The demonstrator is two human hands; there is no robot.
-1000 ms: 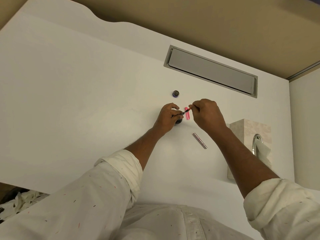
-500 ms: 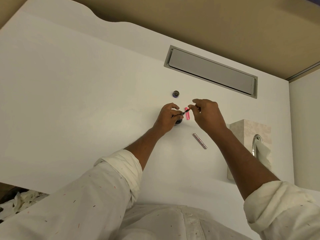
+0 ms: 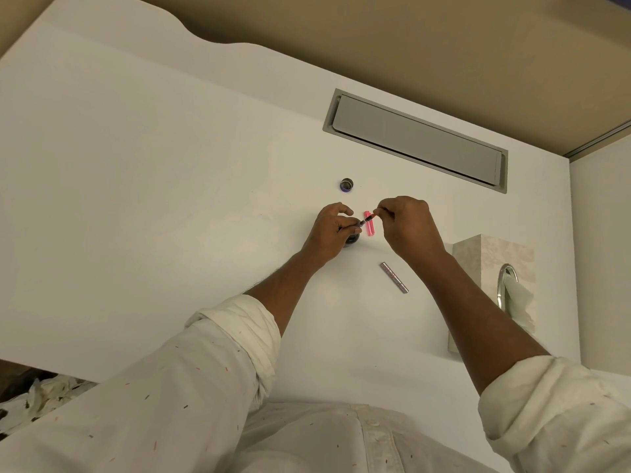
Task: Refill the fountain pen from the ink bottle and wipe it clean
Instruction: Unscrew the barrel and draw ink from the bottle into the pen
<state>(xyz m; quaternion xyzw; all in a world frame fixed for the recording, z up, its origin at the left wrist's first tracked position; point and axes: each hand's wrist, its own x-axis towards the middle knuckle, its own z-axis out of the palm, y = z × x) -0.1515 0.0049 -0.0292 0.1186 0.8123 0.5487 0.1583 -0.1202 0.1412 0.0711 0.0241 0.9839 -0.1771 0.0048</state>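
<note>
My left hand [image 3: 329, 230] pinches the dark front section of the fountain pen [image 3: 364, 220] right above the dark ink bottle [image 3: 351, 240], which it mostly hides. My right hand [image 3: 408, 221] grips the pen's thin rear end with its fingertips. A pink pen part [image 3: 368, 227] lies on the white desk [image 3: 170, 206] just behind the pen. The bottle's cap [image 3: 347, 184] sits apart, farther back. A metallic pen barrel [image 3: 394, 277] lies on the desk under my right wrist.
A marbled tissue box [image 3: 491, 261] with a tissue sticking out stands at the right. A grey cable flap [image 3: 415, 139] is set into the desk's rear. Crumpled, stained tissues [image 3: 37, 397] lie below the desk's front edge at left.
My right hand's fingers have shifted slightly on the pen's rear end. The left hand and the pen stay over the ink bottle.
</note>
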